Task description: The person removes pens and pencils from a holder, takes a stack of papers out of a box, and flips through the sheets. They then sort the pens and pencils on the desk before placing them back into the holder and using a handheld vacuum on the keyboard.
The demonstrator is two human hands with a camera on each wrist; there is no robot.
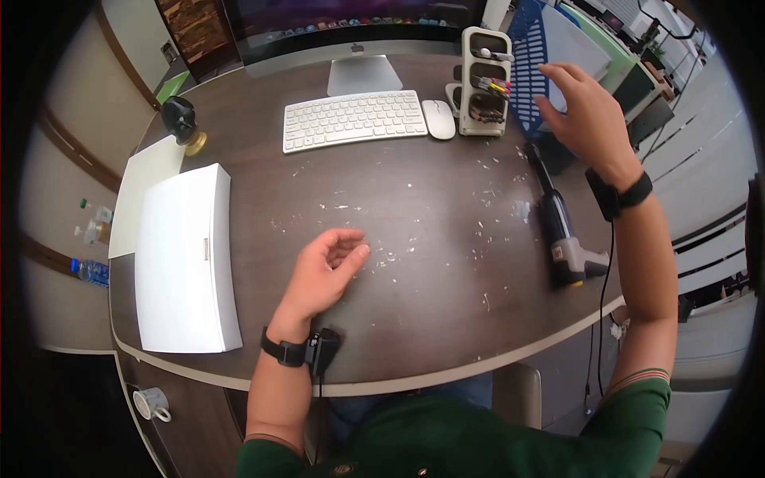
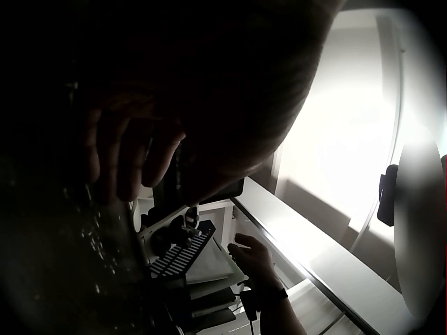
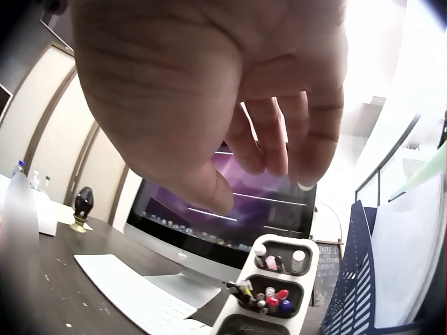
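Observation:
My right hand (image 1: 586, 119) is raised at the right with its fingers spread and holds nothing. In the head view it overlaps a blue slotted file rack (image 1: 526, 60) with papers in it. Just left of it stands a white desk organizer (image 3: 307, 310) with pens and small items in its compartments. My left hand (image 1: 323, 271) is near the middle of the desk, fingers loosely curled around nothing. Small white scraps (image 1: 390, 256) lie scattered around and beyond it. A black and grey handheld vacuum (image 1: 562, 231) lies at the right side, below my right hand.
A white keyboard (image 1: 355, 121) and mouse (image 1: 438, 119) sit before the monitor (image 1: 358, 20). On the left are a white box (image 1: 183, 263), a paper sheet (image 1: 143, 195) and a black stamp-like object with a gold base (image 1: 182, 123). A cable (image 1: 603, 311) hangs from my right wrist.

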